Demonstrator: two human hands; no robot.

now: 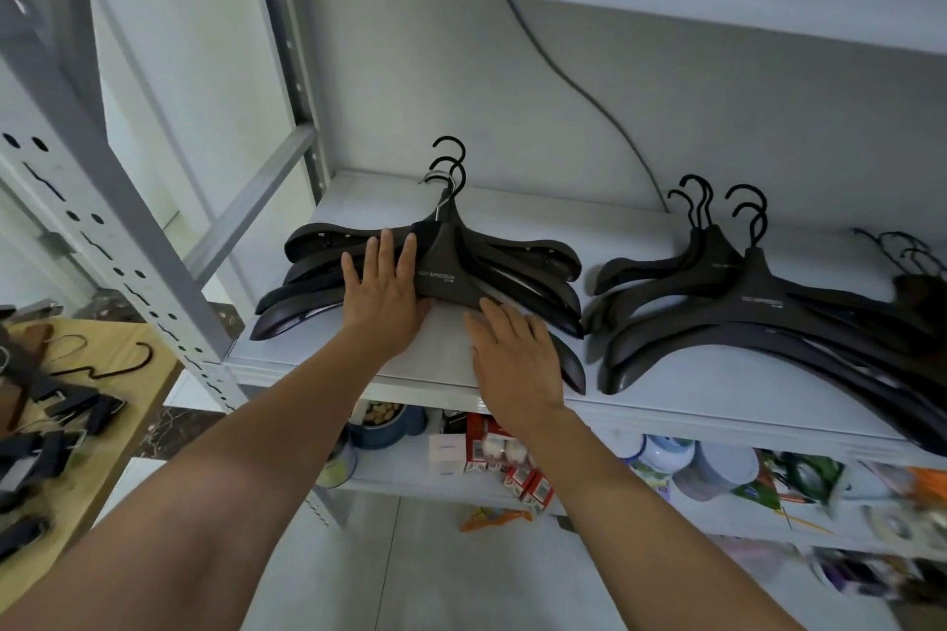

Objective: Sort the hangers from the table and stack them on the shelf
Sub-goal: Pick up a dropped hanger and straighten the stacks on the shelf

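Head view
- Hanger stack under hands: left stack lies flat on the shelf, hooks towards the back wall.
- Left hand: flat, fingers straight, pressing on the stack's left arms; nothing gripped.
- Right hand: flat, fingers extended, resting on the lowest right arm; nothing gripped.
- Handling (judged): stiff moulded plastic, light, smooth; stack likely to slide or fan out. Best held at the thick neck below the hooks, or squared up by both arm ends.
- Count, left stack: four hooks visible, three black and one silver.
- Count, middle stack: about five hooks.
- Count, right stack: cut off by the frame edge, cannot count.
- Table: unsorted hangers remain; number unclear.
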